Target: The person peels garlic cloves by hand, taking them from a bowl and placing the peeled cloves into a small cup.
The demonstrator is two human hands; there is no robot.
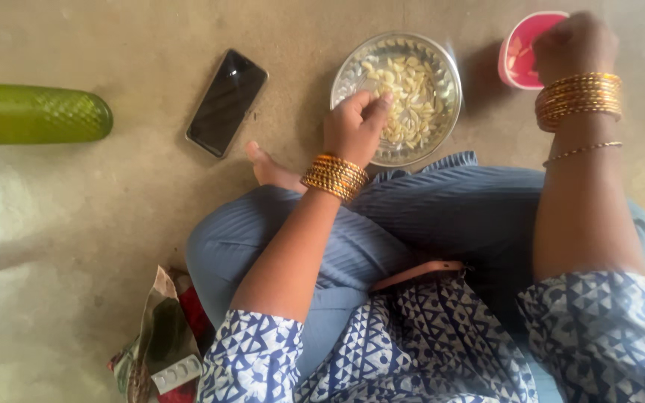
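Note:
A round steel bowl (352, 63) full of pale seeds (412, 97) sits on the floor in front of my crossed legs. My left hand (354, 123) reaches into its near side, fingertips pinched among the seeds. My right hand (572, 45) hovers over a small pink container (513, 63) at the upper right, fingers curled shut; whether it holds a seed is hidden. Both wrists carry stacks of gold bangles.
A black phone (227, 102) lies face up on the concrete floor left of the bowl. A green textured cylinder (31, 113) lies at the far left. Crumpled wrappers and a pill strip (162, 347) rest by my left knee.

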